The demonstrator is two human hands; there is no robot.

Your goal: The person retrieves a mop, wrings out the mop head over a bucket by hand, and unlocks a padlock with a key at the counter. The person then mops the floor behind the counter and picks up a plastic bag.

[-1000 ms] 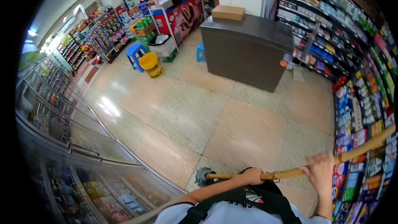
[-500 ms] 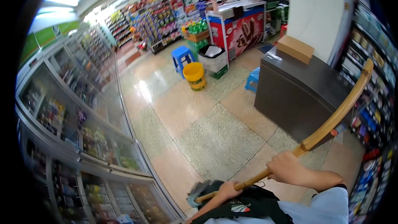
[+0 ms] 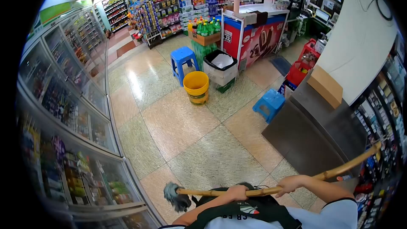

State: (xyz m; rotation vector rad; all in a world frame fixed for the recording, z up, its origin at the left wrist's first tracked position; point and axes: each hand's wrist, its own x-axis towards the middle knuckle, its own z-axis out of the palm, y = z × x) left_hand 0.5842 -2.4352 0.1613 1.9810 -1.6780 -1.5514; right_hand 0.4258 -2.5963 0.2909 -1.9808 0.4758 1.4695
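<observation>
Glass-door coolers (image 3: 78, 106) line the left side, and a dark cabinet (image 3: 299, 142) stands on the right. The bamboo-handled mop (image 3: 260, 192) slants across the near side, its grey head (image 3: 176, 196) leftmost. Farther off are a blue stool (image 3: 183, 55) and a yellow bucket (image 3: 198, 97). The left hand (image 3: 238, 192) wraps the handle nearer the head; the right hand (image 3: 291, 184) wraps it farther right.

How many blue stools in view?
2. One blue stool stands just beyond and left of the yellow bucket; the second blue stool is beside the dark cabinet. Others could be hidden behind the furniture.
</observation>
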